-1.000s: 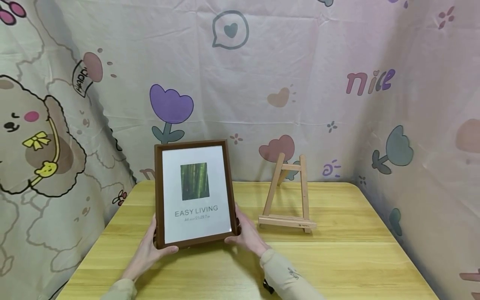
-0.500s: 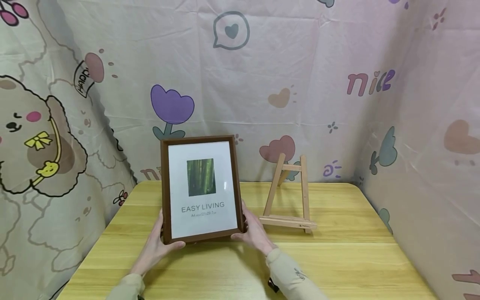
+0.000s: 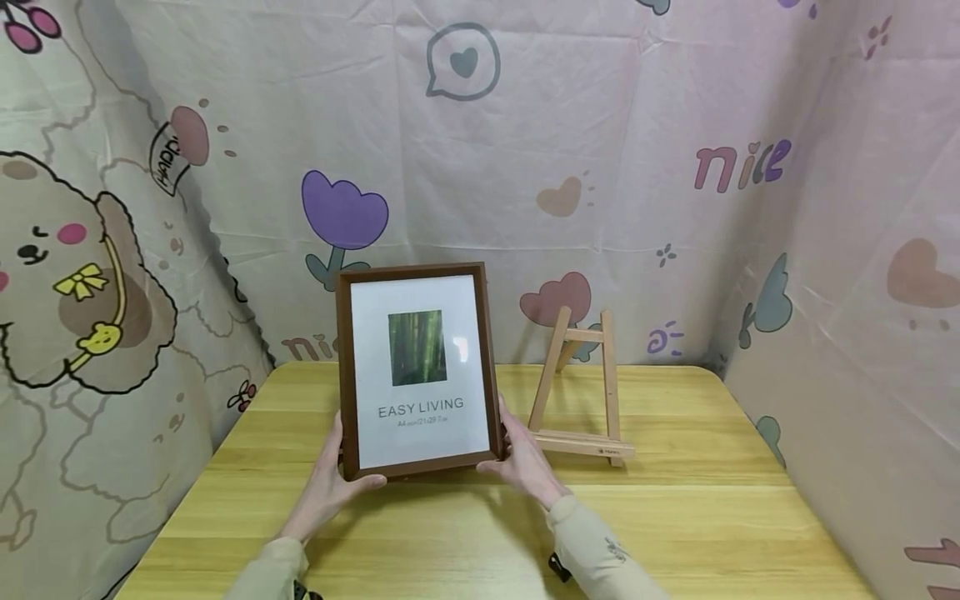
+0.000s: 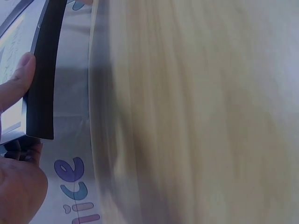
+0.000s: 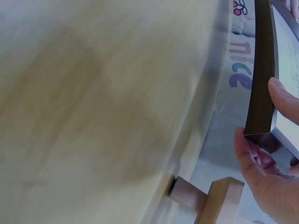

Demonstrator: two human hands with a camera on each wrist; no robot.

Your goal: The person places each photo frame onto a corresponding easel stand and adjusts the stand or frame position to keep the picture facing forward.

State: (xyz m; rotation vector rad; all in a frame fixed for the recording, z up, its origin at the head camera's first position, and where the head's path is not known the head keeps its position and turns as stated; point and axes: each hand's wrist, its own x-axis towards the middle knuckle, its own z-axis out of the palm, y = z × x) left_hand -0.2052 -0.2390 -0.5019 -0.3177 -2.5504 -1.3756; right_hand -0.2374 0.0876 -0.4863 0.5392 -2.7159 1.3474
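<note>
Brown frame [image 3: 348, 375] sits between left hand [image 3: 330, 483] and right hand [image 3: 527, 462], thumbs [image 3: 369, 483] foremost.

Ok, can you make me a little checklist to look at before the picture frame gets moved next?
1. Left hand gripping the picture frame: ok, at its lower left corner.
2. Right hand gripping it too: ok, at its lower right corner.
3. Words right way up: ok, "EASY LIVING" can be read.
4. Frame level: not ok, it tilts a little, right side higher.
5. Easel standing on the table: ok.
6. Back of the frame: cannot tell, it's hidden.
</note>
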